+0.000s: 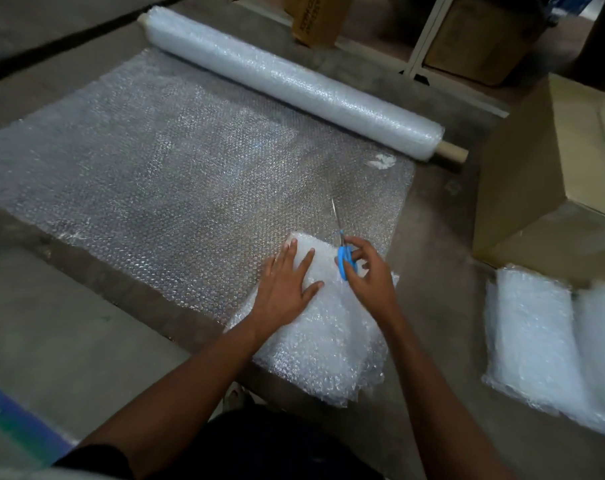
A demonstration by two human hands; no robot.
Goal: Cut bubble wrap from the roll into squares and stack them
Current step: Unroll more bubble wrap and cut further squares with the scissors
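Nearest, a stack of cut squares (323, 337) lies on the floor (69, 323) over the unrolled sheet's (176, 181) near right corner. The left hand (287, 282) presses flat on it, fingers straight; just right, the right hand (368, 271) grips blue-handled scissors (344, 256) — blades pointing away. Farther off lies the roll (294, 81); more stacks (536, 341) sit right, beside a cardboard box (543, 188).

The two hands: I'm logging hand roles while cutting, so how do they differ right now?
The left hand lies flat, fingers straight, pressing the white stack of cut bubble-wrap squares. The right hand curls its fingers around the blue-handled scissors, whose blades point away over the unrolled clear bubble-wrap sheet. Both are bare and over that stack.
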